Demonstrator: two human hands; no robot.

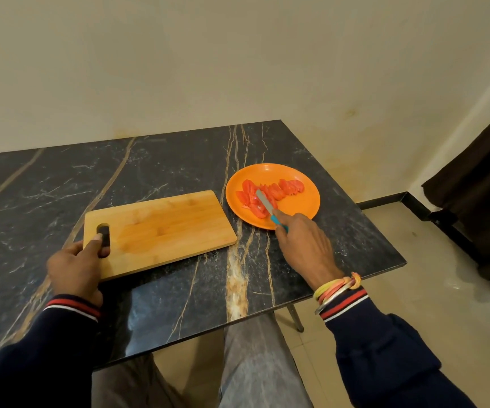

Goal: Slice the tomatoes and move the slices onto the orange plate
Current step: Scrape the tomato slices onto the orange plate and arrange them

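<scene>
Lowest in the frame, grey trousers (252,363) and two dark sleeves (385,357) reaching up over the near edge of the black marbled tabletop (179,166). At lower left, left hand (75,266) gripping the near-left end of the wooden board (164,228), thumb laid on top beside the handle slot, the other fingers hidden at the edge. Nothing red on the board; only a faint damp-looking patch near its middle. Right of centre, right hand (305,242), bangles (338,287) at the wrist, closed round the blue handle of a knife (267,206), blade slanting up and left across the food. Just beyond the board's right end, not touching it, the orange plate (305,207) with tomato slices (270,192) in an overlapping row across its middle, a looser cluster at the row's left under the blade. No whole tomato visible anywhere in the frame. Judged from that: cutting apparently finished, transfer apparently finished too, with every visible slice on the plate. Probably little left beyond nudging the last slices off the blade or into line, lifting the knife clear and setting it down. Cannot rule out tomatoes outside the frame.
</scene>
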